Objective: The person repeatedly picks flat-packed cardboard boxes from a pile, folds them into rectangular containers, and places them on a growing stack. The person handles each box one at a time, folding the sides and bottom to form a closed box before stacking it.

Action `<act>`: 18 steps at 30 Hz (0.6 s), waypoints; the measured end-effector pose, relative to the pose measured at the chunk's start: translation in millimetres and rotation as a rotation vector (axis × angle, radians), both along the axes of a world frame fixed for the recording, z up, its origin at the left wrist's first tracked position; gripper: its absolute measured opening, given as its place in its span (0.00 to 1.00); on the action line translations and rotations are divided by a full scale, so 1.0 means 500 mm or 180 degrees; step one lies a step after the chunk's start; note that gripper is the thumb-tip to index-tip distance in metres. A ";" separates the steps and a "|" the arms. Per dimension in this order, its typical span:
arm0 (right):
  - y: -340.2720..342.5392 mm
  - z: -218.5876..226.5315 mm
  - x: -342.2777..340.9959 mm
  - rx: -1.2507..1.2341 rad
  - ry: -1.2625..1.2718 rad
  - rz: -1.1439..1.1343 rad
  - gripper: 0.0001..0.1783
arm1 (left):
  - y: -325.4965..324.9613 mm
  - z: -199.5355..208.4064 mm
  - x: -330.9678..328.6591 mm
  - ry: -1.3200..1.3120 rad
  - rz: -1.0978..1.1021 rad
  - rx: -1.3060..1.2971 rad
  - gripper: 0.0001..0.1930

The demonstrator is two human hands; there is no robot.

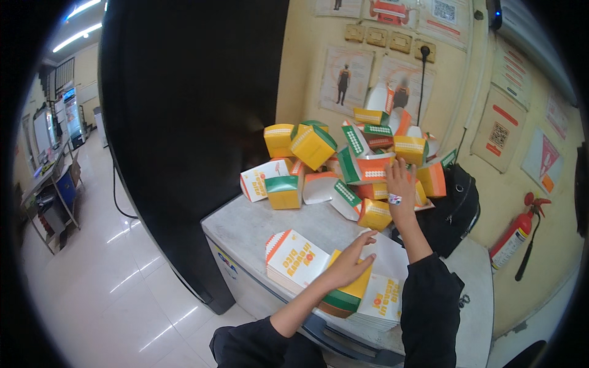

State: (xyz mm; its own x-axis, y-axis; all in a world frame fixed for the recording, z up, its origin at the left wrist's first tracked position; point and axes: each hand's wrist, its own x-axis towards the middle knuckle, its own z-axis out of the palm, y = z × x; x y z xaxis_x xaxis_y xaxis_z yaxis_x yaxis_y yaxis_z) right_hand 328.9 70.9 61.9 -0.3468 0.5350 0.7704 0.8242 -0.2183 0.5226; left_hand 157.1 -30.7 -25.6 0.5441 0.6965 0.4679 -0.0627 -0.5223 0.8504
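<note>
My left hand lies over a yellow-and-green carton near the front edge of a white-topped appliance. Its fingers are stretched out and partly cover the carton. Farther back, my right hand reaches to the heap of folded cartons with its fingers extended, touching or just above them. The heap mixes yellow, green, orange and white cartons, such as a yellow one and a green-fronted one. Flat printed white cartons are stacked left and right of the carton by my left hand.
Behind the right side of the heap sits a black backpack. A red fire extinguisher hangs at the right wall. One wall socket has a plug with a hanging cord. A tall black panel stands on the left beside the tiled floor.
</note>
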 end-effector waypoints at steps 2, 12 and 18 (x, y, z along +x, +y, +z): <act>0.024 -0.009 0.018 -0.0618 0.0243 -0.0101 0.28 | 0.000 -0.002 0.000 0.0044 0.0231 0.0288 0.32; -0.269 0.078 0.086 -0.1843 0.3593 0.2867 0.14 | 0.020 -0.012 0.008 -0.1249 0.0171 -0.0955 0.42; -0.392 -0.090 0.101 -0.3388 0.5900 0.3056 0.22 | 0.015 0.006 -0.042 -0.2193 -0.1008 -0.2292 0.45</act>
State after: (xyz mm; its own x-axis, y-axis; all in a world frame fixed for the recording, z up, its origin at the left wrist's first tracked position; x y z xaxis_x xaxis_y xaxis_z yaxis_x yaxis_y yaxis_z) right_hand 379.2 -125.2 16.9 -0.1699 0.9795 0.1085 0.0418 0.1172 -0.9922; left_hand 136.0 -23.4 -22.8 0.5234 0.8058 0.2769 -0.6977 0.2188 0.6822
